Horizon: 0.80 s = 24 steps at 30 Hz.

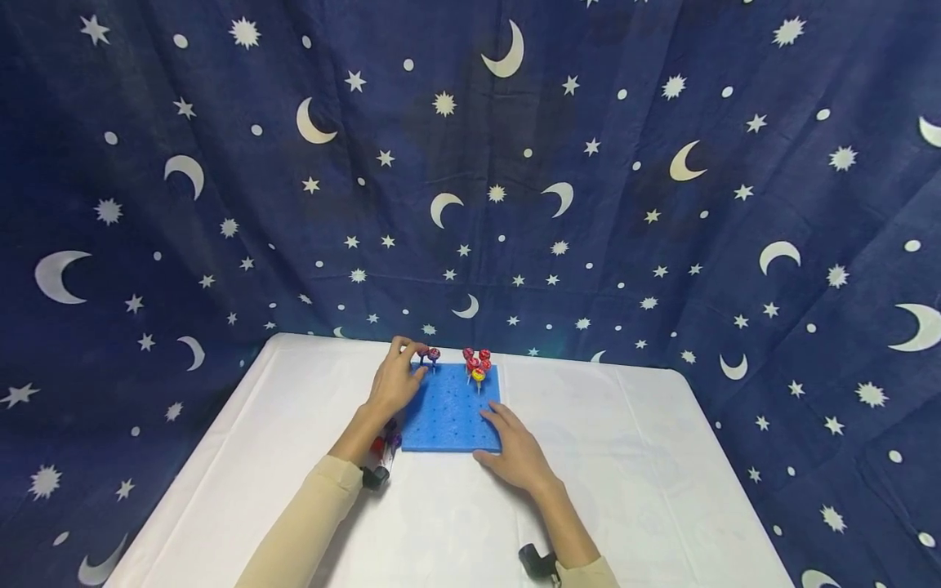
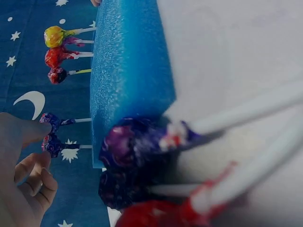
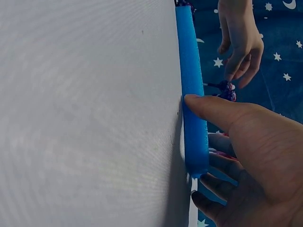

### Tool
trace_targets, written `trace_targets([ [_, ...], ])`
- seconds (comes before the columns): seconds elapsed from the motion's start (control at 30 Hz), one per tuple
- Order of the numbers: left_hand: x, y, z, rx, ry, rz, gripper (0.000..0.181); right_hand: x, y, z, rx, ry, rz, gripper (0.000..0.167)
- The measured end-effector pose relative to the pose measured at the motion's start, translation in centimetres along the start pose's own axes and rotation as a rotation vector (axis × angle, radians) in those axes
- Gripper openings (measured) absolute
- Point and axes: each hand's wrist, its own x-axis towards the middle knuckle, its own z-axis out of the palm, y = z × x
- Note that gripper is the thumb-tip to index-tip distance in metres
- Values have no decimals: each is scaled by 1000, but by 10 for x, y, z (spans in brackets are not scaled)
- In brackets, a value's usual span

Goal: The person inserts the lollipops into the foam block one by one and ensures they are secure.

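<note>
A blue foam board point(image 1: 441, 420) with rows of small holes lies on the white table. At its far left corner my left hand point(image 1: 394, 380) has thumb and fingers around the head of a purple-wrapped lollipop point(image 2: 53, 146), whose stick stands in the foam. A second purple lollipop point(image 2: 49, 120) stands right beside it, close to the thumb. Around the board's near right corner, my right hand point(image 1: 522, 457) holds the foam, its thumb point(image 3: 201, 104) against the front side and fingers over the top and right edge.
Toward the board's far right stand several red lollipops point(image 1: 473, 364) and a yellow one point(image 1: 479, 375). Loose purple lollipops point(image 2: 128, 144) and a red lollipop point(image 2: 151, 213) lie left of the board, below my left forearm. A star-patterned curtain point(image 1: 470, 163) hangs behind the table.
</note>
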Motion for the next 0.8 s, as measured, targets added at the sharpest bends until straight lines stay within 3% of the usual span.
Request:
trace_targets([
  [0.33,-22,2,-21,9,5,-34,37,1,1,1,1,-6,8,76],
  [0.63,-42,8,-33,81,-132,-39,33,2,3,1,0,3,14,76],
  [0.8,-58,7,-38,120,-155,-68,29,1,1,1,15,-1,5,76],
])
